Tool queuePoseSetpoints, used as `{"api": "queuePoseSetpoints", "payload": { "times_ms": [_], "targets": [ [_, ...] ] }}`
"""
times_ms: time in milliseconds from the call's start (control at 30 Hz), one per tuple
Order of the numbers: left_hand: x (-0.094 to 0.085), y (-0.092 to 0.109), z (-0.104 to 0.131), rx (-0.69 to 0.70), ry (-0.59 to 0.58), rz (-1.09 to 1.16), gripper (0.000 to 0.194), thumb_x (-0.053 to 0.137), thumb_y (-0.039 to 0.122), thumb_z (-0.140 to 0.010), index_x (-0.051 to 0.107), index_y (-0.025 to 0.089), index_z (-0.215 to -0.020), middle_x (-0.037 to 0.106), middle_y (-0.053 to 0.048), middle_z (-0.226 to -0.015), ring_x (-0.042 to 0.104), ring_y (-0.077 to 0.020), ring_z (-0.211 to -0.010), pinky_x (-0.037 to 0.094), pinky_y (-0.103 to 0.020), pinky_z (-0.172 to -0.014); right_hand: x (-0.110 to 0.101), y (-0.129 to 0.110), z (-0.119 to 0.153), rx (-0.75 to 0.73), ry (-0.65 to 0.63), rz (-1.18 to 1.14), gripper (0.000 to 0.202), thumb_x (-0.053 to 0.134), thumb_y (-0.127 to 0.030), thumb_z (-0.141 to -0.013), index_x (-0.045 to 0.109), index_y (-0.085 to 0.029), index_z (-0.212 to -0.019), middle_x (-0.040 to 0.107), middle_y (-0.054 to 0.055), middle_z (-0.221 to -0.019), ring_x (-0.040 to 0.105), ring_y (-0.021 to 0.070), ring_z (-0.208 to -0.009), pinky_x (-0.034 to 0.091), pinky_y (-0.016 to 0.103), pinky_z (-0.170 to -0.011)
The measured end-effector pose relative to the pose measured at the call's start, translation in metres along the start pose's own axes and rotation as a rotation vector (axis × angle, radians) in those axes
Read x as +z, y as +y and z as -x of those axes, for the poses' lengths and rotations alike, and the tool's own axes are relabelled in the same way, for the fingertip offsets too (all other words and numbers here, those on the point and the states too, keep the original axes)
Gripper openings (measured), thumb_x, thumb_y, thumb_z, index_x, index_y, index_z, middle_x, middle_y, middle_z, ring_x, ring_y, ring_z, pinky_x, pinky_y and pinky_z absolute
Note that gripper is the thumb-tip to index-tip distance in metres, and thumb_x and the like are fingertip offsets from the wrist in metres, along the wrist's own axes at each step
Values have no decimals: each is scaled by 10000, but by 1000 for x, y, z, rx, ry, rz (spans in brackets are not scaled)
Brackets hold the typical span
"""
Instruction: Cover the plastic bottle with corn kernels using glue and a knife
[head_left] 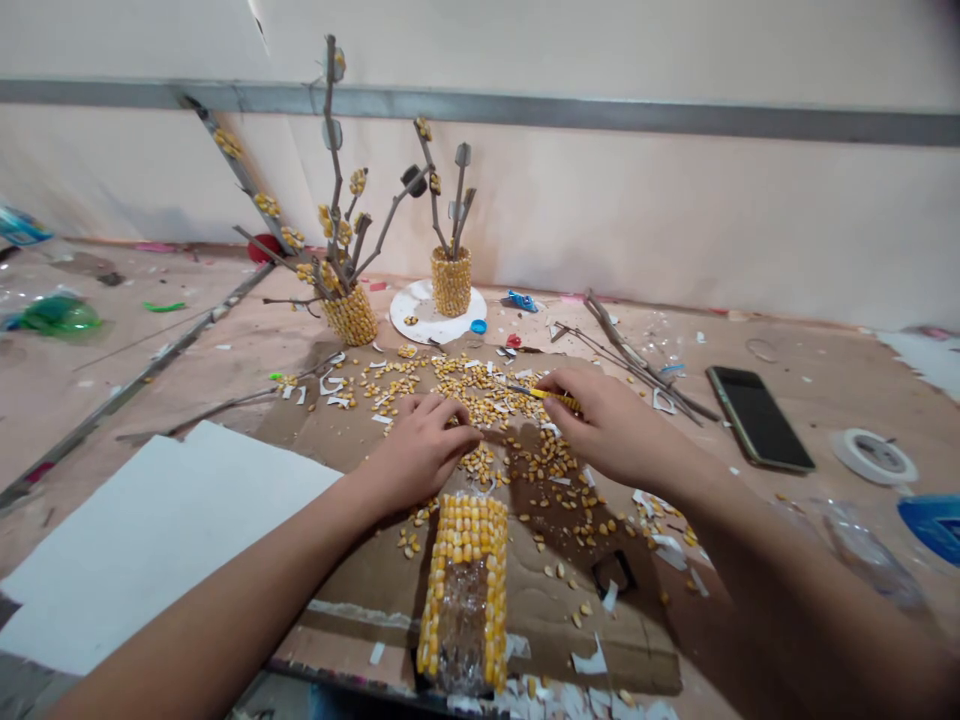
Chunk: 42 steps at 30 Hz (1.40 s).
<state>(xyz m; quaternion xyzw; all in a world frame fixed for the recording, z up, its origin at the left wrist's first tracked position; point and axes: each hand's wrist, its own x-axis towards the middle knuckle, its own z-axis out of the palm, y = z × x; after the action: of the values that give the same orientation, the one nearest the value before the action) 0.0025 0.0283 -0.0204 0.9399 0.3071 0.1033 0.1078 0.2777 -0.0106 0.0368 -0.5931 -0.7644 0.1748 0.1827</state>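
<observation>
A clear plastic bottle (465,590) partly covered with glued corn kernels lies on a brown cardboard sheet (375,570) in front of me. My left hand (420,450) rests palm down just above the bottle's far end, fingers curled among loose corn kernels (465,385). My right hand (611,425) holds a thin yellow tool (544,394), possibly a craft knife or pen, its tip pointing left over the kernels. Whether my left hand pinches a kernel is hidden.
Two kernel-covered pots with twig branches (351,300) (451,275) stand at the back, one on a white plate (416,310). A black phone (757,415), loose twigs (637,360), a tape roll (876,455), white paper sheet (157,530) and paper scraps lie around.
</observation>
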Motion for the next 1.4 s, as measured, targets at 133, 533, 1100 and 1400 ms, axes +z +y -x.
{"api": "queuePoseSetpoints", "payload": {
  "times_ms": [133,533,1100,1400],
  "targets": [
    [4,-1,-2,82,-9,-43,284,608,232,-1037,793,325,-1232,690,-91,-1225,552,-295,-1137,331,-466,-996,0,0,-1,3,-8,-19,227,497,-257,-1020,707,-229,-1099,800,116,-1116,730,307,-1017,551,446,-855],
    [-11,3,1,-15,-38,78,231,656,247,-988,853,317,-1086,730,-72,-1178,555,-300,-1132,324,-479,-969,7,6,1,-10,-25,-12,261,512,-282,-1023,712,-198,-1168,792,141,-1169,728,329,-1075,555,490,-928],
    [1,6,1,-103,-76,226,166,596,198,-1006,753,192,-954,676,-111,-1196,534,-308,-1154,367,-499,-1035,10,5,1,-24,-1,-50,239,516,-280,-1020,699,-185,-1142,786,140,-1125,728,320,-1036,547,465,-883],
    [-7,2,4,-226,152,599,136,499,195,-1016,605,209,-932,656,-59,-979,563,-248,-1005,415,-392,-927,40,-23,5,-269,251,-303,132,692,-275,-959,699,-194,-1063,769,80,-953,716,225,-842,551,349,-762]
  ]
}}
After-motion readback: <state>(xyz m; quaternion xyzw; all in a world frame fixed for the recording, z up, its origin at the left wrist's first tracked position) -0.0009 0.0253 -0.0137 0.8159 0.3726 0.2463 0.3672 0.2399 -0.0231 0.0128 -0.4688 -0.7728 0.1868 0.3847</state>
